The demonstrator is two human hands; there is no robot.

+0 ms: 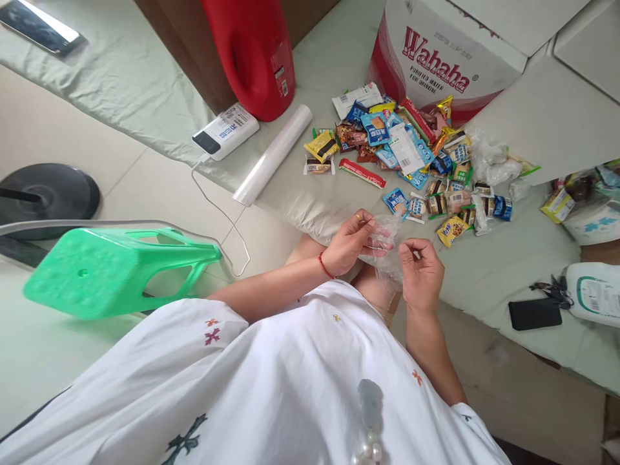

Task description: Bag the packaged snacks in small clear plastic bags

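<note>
A thin, clear plastic bag is stretched between my hands over my lap. My left hand, with a ring and a red bracelet, grips the bag's left side, and some fingers show through the film. My right hand is closed in a pinch at the bag's right edge; the exact contact is hard to see. Just beyond my hands lies a heap of small wrapped snacks on the pale green cloth. A yellow snack packet and a blue snack packet lie nearest.
A Wahaha carton stands behind the heap. To the left are a clear plastic roll, a red jug and a white power bank with a cable. A green stool is at left, a black wallet-like item at right.
</note>
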